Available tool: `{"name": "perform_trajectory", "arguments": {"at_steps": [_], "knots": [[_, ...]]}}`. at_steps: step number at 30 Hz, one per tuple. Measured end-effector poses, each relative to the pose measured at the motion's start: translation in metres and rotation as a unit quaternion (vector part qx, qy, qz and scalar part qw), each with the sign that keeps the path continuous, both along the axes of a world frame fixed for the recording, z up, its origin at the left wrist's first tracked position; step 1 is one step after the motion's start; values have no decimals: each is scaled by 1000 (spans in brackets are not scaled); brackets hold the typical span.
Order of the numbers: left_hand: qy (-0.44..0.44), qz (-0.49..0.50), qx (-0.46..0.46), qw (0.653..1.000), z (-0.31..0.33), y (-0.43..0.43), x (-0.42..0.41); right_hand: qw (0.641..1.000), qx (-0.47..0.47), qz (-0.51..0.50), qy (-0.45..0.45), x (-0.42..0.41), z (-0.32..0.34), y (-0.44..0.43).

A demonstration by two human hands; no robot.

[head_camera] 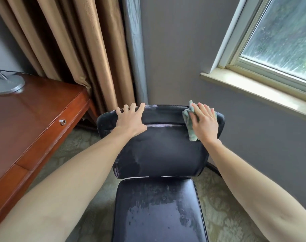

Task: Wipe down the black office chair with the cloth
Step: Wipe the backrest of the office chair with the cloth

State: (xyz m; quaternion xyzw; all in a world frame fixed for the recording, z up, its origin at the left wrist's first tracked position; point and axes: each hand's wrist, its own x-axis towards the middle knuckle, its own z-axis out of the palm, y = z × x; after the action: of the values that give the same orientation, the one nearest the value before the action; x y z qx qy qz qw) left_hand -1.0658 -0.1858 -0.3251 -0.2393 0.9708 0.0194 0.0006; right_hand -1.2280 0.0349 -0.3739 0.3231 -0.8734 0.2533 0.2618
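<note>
- Desk lamp base [8, 83]: round, silver metal, with a cord; stands at the far left on the desk.
- Wooden desk [35, 109]: reddish-brown, polished top, with a small metal lock [62, 122] on the front of the drawer.
- Curtains [75, 41]: tan, pleated, hanging behind the desk down to the floor.
- Left hand [131, 119]: palm flat on the upper left of the backrest, fingers spread and reaching to its top edge. It holds nothing.
- Black office chair [159, 151]: centre of view, backrest toward the wall, seat nearest the camera. The leather-like surface is worn, with pale patches and a wet sheen on the seat.
- Cloth [189, 123]: green, crumpled, at the upper right corner of the backrest, partly under the right hand.
- Right hand [205, 123]: fingers straight and close together, pressing the cloth flat against the backrest.
- Window [279, 37]: pale frame and sill, streaked glass, upper right.
- Carpet [224, 215]: green, patterned, under the chair.
</note>
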Motion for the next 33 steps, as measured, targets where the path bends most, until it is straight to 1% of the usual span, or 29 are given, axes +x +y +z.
{"name": "perform_trajectory", "arguments": {"at_steps": [2, 5, 9, 13, 15, 17, 20, 23, 25, 28, 30, 33], "knots": [[-6, 11, 7, 1000, -1, 1, -4, 1000, -19, -2, 2, 2, -3, -15], [-15, 15, 9, 1000, 0, -2, -5, 998, -21, 51, 18, 21, -2, -56], [-19, 14, 6, 1000, 1, -2, -2, 996, -30, 85, -9, 48, -4, -94], [-35, 4, -1, 999, 5, 0, -6, 994, 28, 103, 6, 41, -1, -80], [-44, 1, -2, 999, 9, 2, -9, 993, 38, 112, 9, 34, 4, -61], [-48, -6, -5, 999, 10, 5, -12, 994, 36, 100, 12, 25, 8, -33], [-41, -24, -11, 999, 9, 6, -14, 998, 28, 45, 15, 4, 7, 21], [-50, -46, -2, 998, 13, -1, -15, 999, 19, -15, -21, -11, 0, 48], [-56, -27, 16, 998, 17, -12, -12, 999, -3, -34, -34, -13, -5, 41], [-82, -6, 29, 996, 16, -21, -1, 996, -38, -70, -26, -6, -10, 17], [-90, -13, 25, 996, 13, -20, 3, 997, -30, -69, -9, 0, -11, -1], [-79, -11, 28, 996, 11, -18, 2, 999, 6, -23, 39, 16, -8, -45]]}}
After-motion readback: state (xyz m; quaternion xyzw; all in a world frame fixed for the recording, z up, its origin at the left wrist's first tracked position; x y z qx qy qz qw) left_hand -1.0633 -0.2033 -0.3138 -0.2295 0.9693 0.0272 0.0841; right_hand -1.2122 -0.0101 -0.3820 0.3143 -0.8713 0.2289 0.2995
